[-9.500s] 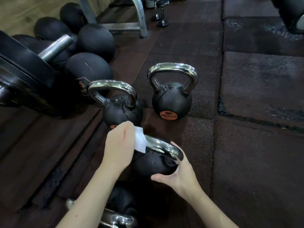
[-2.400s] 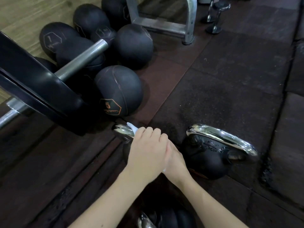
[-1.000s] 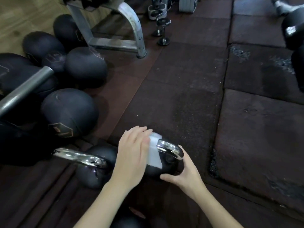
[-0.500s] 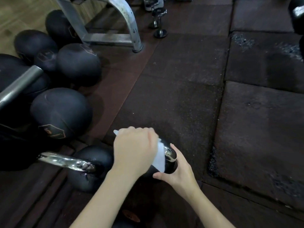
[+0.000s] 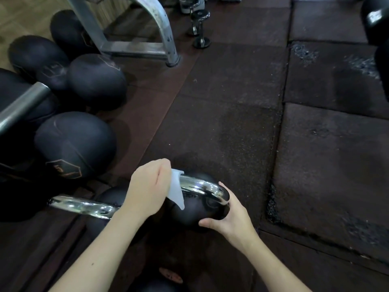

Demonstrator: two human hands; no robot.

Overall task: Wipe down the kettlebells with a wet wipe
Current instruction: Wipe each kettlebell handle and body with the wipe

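Note:
A black kettlebell (image 5: 195, 211) with a chrome handle stands on the dark rubber floor, low in the middle of the view. My left hand (image 5: 148, 189) grips a white wet wipe (image 5: 176, 190) and presses it around the left end of that handle. My right hand (image 5: 228, 218) holds the right side of the kettlebell's body, fingers wrapped around it. A second kettlebell (image 5: 84, 205) sits just to its left, its body partly behind my left arm. A third kettlebell (image 5: 160, 283) shows only its top at the bottom edge.
Several black medicine balls (image 5: 73, 144) lie at the left beside a barbell sleeve (image 5: 20, 106). A steel bench frame (image 5: 134, 36) and small chrome dumbbells (image 5: 200, 24) stand at the back. Rubber floor tiles (image 5: 326, 154) stretch to the right, with dark weights (image 5: 376, 20) at the top right corner.
My left hand has slid the wipe leftwards along the handle, baring the chrome right bend. My right hand keeps its hold on the kettlebell's side. The view has shifted slightly.

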